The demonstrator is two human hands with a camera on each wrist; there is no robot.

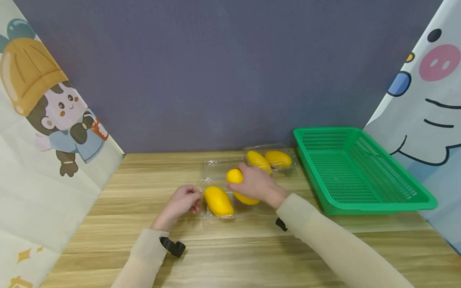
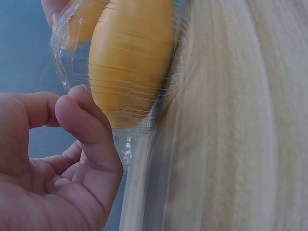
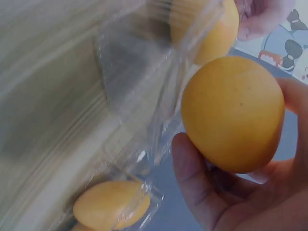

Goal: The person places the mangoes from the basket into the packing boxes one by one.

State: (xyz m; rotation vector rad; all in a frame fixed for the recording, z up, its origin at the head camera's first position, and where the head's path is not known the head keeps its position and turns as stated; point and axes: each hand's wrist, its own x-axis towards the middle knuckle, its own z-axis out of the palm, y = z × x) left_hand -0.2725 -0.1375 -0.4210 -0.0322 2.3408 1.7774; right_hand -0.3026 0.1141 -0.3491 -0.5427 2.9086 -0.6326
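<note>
My right hand [image 1: 257, 182] grips a yellow mango [image 1: 234, 176], its thumb across the fruit; in the right wrist view the mango's rounded end [image 3: 233, 114] faces the camera. It is held over a clear plastic box [image 1: 216, 170], whose lid stands folded back on the far side. Another mango [image 1: 218, 201] lies in the left part of that box. My left hand [image 1: 183, 201] is at the box's left edge, where thumb and forefinger pinch the rim in the left wrist view. Its other fingers [image 2: 72, 159] are curled below.
Behind and to the right, a second clear box [image 1: 289, 154] contains two mangoes [image 1: 278, 159]. A large green basket [image 1: 329, 202] with perforated walls stands at the right of the wooden table [image 1: 230, 256]. A dark panel rises along the table's back edge, with printed sheets on both sides.
</note>
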